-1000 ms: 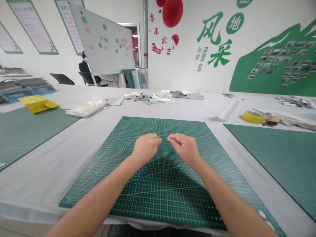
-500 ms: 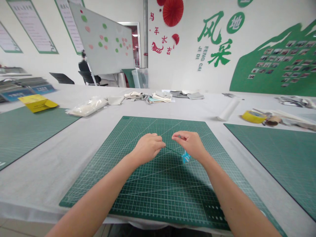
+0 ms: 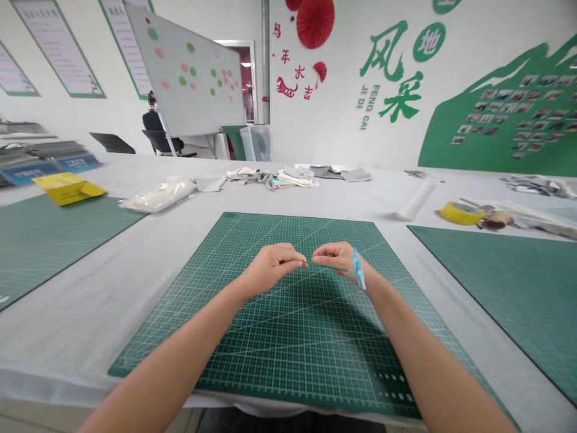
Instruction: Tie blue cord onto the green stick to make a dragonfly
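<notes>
A small blue ornament, flower-like, with pale tips shows in front of my right wrist, on the end of a thin green stem. The stem runs leftward across my right hand towards the fingertips of both hands. My left hand is closed in a pinch at the stem's left end. Close beside it, my right hand also pinches, with its fingertips at the stem. A small gap separates the two hands. Both are raised over a green cutting mat with a white grid.
More cutting mats lie left and right on the white-covered table. Behind are a plastic-wrapped pack, cloth pieces, a yellow tape roll and a yellow card. A person sits far back.
The blue ornament has swung up and right, from below my right hand to in front of its wrist. My left fingertips have shifted slightly right, closer to my right hand.
</notes>
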{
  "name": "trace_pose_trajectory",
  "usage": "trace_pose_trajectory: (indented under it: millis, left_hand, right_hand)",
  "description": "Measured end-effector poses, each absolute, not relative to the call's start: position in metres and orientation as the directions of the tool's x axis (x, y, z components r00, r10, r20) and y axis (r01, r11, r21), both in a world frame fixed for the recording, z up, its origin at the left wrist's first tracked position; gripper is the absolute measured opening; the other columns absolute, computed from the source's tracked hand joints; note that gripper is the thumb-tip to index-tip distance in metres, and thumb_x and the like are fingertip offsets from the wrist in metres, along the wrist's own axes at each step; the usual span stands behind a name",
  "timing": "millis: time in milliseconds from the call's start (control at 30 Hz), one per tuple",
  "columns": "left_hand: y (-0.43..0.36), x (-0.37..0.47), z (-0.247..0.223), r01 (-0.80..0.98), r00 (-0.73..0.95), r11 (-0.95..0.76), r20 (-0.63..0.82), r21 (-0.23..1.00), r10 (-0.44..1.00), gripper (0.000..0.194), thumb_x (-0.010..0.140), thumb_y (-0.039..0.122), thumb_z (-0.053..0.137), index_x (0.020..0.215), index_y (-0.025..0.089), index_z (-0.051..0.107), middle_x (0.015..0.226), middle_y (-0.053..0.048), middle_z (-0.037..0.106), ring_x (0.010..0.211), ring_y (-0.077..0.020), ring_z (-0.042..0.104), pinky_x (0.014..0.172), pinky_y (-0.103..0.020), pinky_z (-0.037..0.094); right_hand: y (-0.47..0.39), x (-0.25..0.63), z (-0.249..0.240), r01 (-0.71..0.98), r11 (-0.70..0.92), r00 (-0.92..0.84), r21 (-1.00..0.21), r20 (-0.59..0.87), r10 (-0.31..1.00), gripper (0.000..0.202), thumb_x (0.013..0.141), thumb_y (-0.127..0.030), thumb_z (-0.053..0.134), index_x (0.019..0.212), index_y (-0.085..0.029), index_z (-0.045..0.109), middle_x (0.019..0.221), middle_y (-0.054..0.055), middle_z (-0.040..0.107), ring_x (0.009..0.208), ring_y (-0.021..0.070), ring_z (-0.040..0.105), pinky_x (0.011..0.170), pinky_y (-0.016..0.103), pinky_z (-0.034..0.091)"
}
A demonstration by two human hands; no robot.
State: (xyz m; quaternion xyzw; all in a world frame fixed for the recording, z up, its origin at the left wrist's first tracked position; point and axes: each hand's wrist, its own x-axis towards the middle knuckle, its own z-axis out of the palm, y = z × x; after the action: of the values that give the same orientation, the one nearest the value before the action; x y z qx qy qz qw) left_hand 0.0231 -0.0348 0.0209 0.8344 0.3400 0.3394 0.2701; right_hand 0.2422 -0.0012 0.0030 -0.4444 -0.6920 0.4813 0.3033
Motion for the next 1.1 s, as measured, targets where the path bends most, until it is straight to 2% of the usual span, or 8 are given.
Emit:
trace_pose_trajectory:
  millis: [133, 233, 333, 533, 700, 867, 1100]
  left_hand:
    - [-0.029, 0.023, 0.016, 0.345, 0.32, -0.445, 0.342, 0.827, 0.884, 0.022, 0.085, 0.027, 0.052, 0.085, 0.018, 0.072, 0.08, -0.003, 0.065, 0.075, -0.0141, 0.056, 0.072, -0.027, 0.043]
    - [-0.026, 0.024, 0.012, 0.265, 0.199, -0.313, 0.266, 0.912, 0.943, 0.021, 0.082, 0.027, 0.054, 0.086, 0.017, 0.072, 0.08, -0.004, 0.067, 0.072, -0.014, 0.055, 0.07, -0.027, 0.044]
    - [-0.024, 0.024, 0.009, 0.243, 0.127, -0.226, 0.2, 0.943, 0.972, 0.022, 0.08, 0.029, 0.055, 0.086, 0.016, 0.072, 0.076, -0.004, 0.067, 0.066, -0.0131, 0.053, 0.066, -0.027, 0.043]
    - [-0.02, 0.023, 0.003, 0.28, 0.101, -0.244, 0.224, 0.929, 0.969, 0.024, 0.08, 0.03, 0.054, 0.083, 0.015, 0.072, 0.075, -0.004, 0.067, 0.069, -0.0142, 0.055, 0.068, -0.027, 0.043]
    - [-0.018, 0.021, -0.002, 0.384, 0.115, -0.307, 0.284, 0.871, 0.952, 0.024, 0.082, 0.03, 0.052, 0.083, 0.016, 0.071, 0.074, -0.003, 0.067, 0.072, -0.0162, 0.059, 0.072, -0.029, 0.046]
    - [-0.02, 0.02, 0.0, 0.474, 0.123, -0.364, 0.349, 0.801, 0.929, 0.022, 0.083, 0.026, 0.051, 0.082, 0.019, 0.072, 0.08, -0.003, 0.07, 0.08, -0.0172, 0.063, 0.077, -0.031, 0.047]
    - [-0.023, 0.021, 0.003, 0.539, 0.129, -0.368, 0.358, 0.758, 0.925, 0.022, 0.084, 0.025, 0.051, 0.083, 0.02, 0.072, 0.088, -0.002, 0.072, 0.085, -0.0174, 0.064, 0.081, -0.032, 0.047]
  right_hand:
    - [-0.004, 0.232, 0.0, 0.296, 0.176, -0.356, -0.939, 0.063, 0.932, 0.028, 0.072, -0.043, 0.065, 0.079, -0.016, 0.066, 0.054, -0.005, 0.042, 0.046, 0.0067, 0.027, 0.046, 0.024, 0.021]
    - [-0.004, 0.227, -0.005, 0.324, 0.292, -0.371, -0.9, 0.163, 0.914, 0.024, 0.077, -0.04, 0.061, 0.078, -0.017, 0.066, 0.056, -0.004, 0.043, 0.05, 0.0081, 0.03, 0.049, 0.024, 0.025]
    - [-0.006, 0.223, -0.007, 0.38, 0.399, -0.41, -0.834, 0.235, 0.881, 0.021, 0.08, -0.036, 0.059, 0.076, -0.018, 0.067, 0.058, -0.004, 0.046, 0.053, 0.0093, 0.035, 0.052, 0.025, 0.027]
    - [-0.019, 0.215, 0.001, 0.462, 0.446, -0.432, -0.766, 0.245, 0.868, 0.018, 0.083, -0.032, 0.057, 0.076, -0.019, 0.068, 0.055, -0.004, 0.047, 0.052, 0.0091, 0.037, 0.053, 0.024, 0.028]
    - [-0.024, 0.213, 0.003, 0.487, 0.482, -0.454, -0.728, 0.261, 0.852, 0.019, 0.084, -0.033, 0.056, 0.078, -0.02, 0.068, 0.056, -0.004, 0.049, 0.052, 0.0091, 0.038, 0.052, 0.023, 0.029]
    - [-0.025, 0.212, 0.003, 0.488, 0.494, -0.467, -0.719, 0.263, 0.844, 0.02, 0.085, -0.033, 0.055, 0.079, -0.02, 0.068, 0.054, -0.004, 0.048, 0.049, 0.0091, 0.037, 0.051, 0.024, 0.028]
    - [-0.029, 0.211, 0.007, 0.479, 0.51, -0.473, -0.714, 0.28, 0.836, 0.02, 0.086, -0.032, 0.054, 0.078, -0.02, 0.068, 0.054, -0.005, 0.048, 0.05, 0.0087, 0.036, 0.051, 0.023, 0.027]
